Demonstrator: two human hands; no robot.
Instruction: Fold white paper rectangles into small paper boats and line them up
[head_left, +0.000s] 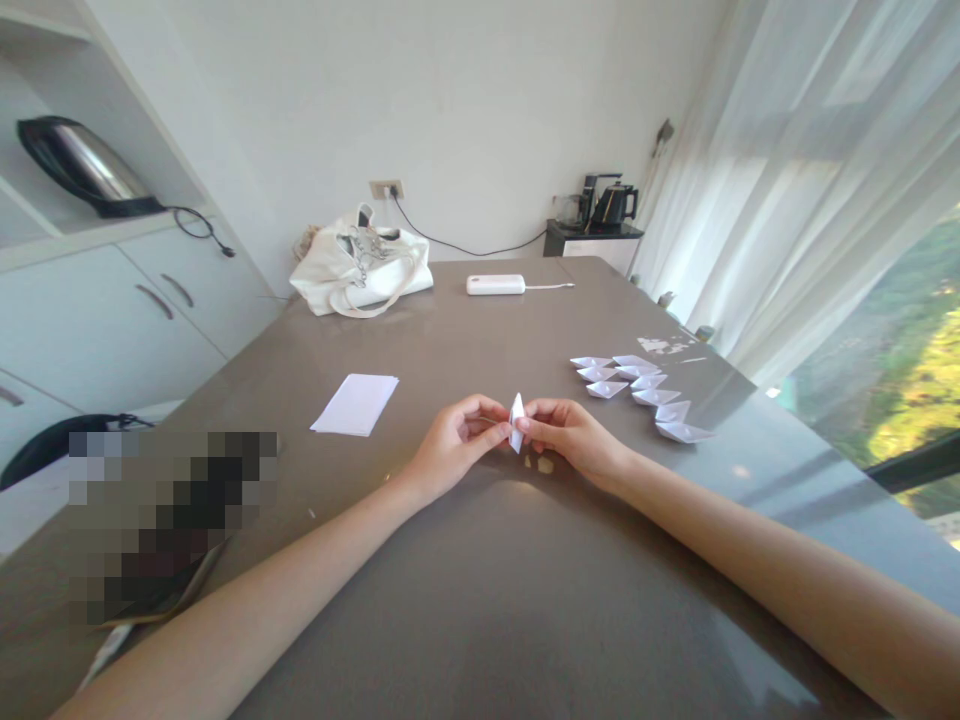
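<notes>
Between my two hands, just above the grey-brown table (pixel 465 340), is a small folded white paper boat (pixel 517 422), held on end with its points up and down. My left hand (pixel 463 435) pinches its left side between thumb and fingers. On the other side, my right hand (pixel 574 435) grips it the same way, the thumb lying across the paper. Several finished paper boats (pixel 606 389) stand in two rows to the right, beyond my right hand. A stack of white paper sheets (pixel 355 405) lies to the left of my left hand.
A white handbag (pixel 360 270) and a white power bank (pixel 495 285) with a short cable sit toward the far edge. Small paper scraps (pixel 664 345) lie at the right. A pixelated dark object (pixel 180 530) is near my left forearm. Sheer curtains (pixel 750 200) hang along the right side.
</notes>
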